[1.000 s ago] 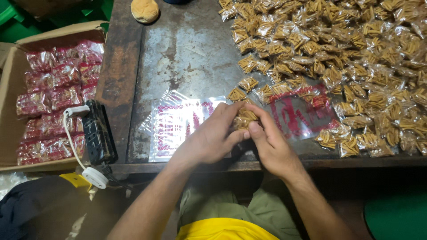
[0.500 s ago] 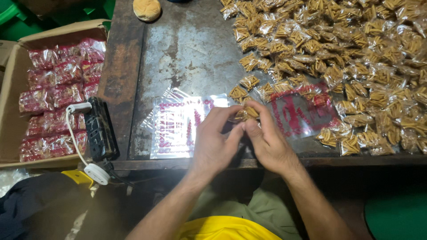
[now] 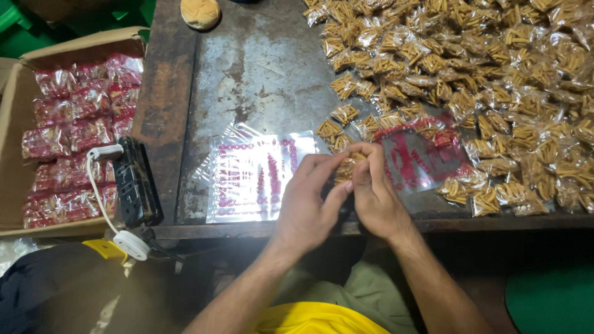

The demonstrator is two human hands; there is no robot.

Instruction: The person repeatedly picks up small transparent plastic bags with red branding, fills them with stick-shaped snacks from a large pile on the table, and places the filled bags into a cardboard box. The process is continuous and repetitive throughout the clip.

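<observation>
Together, the left hand (image 3: 306, 207) and the right hand (image 3: 374, 195) meet at the near edge of the bench (image 3: 260, 68), fingers closed around a small clear packet of tan snack sticks (image 3: 346, 167). The packet is pinched between both hands, just above the bench's front rim; most of it is hidden by the fingers, so whether it is one packet or a few cannot be told.

Far left, a cardboard box (image 3: 12, 111) holds rows of red-printed filled bags (image 3: 74, 142). Just right of it, a black power strip (image 3: 135, 182) lies on the bench's rusty edge board, with a white cable and plug (image 3: 130, 244) hanging off the front. Next comes a flat, empty clear bag with red print (image 3: 253, 179), lying just left of the left hand. At the top edge sits a round bun (image 3: 200, 12). Behind the right hand lies a second red-printed clear bag (image 3: 421, 158), partly covered by packets. A big heap of small snack packets (image 3: 495, 80) fills the right half of the bench, its nearest packets touching the fingertips.
</observation>
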